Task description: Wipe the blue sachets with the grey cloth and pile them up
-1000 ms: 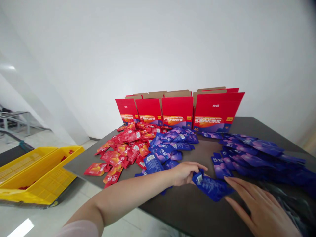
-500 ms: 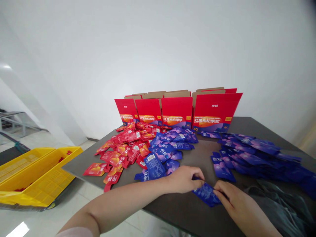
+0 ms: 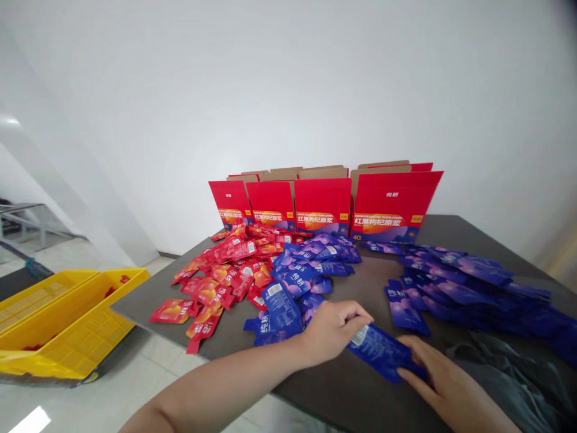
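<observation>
Between my hands, above the near part of the dark table (image 3: 315,380), is a blue pouch (image 3: 381,352) with its barcode side up. My left hand (image 3: 336,331) pinches the pouch's upper left end near the barcode. Its other end is gripped by my right hand (image 3: 435,370), thumb toward me and fingers behind. Just left of my left hand lies a pile of blue pouches (image 3: 297,276), which overlaps a pile of red pouches (image 3: 225,273). More blue pouches (image 3: 464,282) are heaped to the right, beyond my right hand.
Several open red cartons (image 3: 322,204) stand in a row along the back of the table, against the white wall. Yellow crates (image 3: 94,325) with some red pieces inside are at the left, below table height. Crumpled dark clear plastic (image 3: 500,373) lies at the right front.
The pouch has turned to show its barcode face and lies longer between my hands. My right hand has shifted slightly right and wrapped further around its end.
</observation>
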The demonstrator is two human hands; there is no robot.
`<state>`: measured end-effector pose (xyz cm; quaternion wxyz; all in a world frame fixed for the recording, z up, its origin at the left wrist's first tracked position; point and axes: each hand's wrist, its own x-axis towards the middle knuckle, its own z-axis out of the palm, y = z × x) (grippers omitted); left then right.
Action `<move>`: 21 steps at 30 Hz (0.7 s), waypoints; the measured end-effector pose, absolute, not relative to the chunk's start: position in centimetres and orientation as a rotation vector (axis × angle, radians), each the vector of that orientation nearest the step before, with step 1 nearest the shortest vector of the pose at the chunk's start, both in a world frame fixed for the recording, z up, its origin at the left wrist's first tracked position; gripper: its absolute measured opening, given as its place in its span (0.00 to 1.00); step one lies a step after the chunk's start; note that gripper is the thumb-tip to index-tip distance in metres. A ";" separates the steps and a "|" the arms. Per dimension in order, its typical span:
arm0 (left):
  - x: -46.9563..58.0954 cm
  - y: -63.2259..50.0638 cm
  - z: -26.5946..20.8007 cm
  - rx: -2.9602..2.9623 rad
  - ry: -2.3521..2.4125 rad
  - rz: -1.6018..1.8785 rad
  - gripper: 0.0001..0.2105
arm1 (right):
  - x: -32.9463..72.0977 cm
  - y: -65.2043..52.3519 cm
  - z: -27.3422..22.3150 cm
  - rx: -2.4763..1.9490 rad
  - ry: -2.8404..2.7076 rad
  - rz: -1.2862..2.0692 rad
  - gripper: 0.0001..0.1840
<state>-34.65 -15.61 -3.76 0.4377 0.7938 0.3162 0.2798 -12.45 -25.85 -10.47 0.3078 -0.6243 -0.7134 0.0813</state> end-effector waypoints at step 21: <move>-32.8 -19.5 -6.0 2.948 0.282 0.393 0.11 | -9.0 -22.9 -11.1 -1.471 -2.183 -0.388 0.34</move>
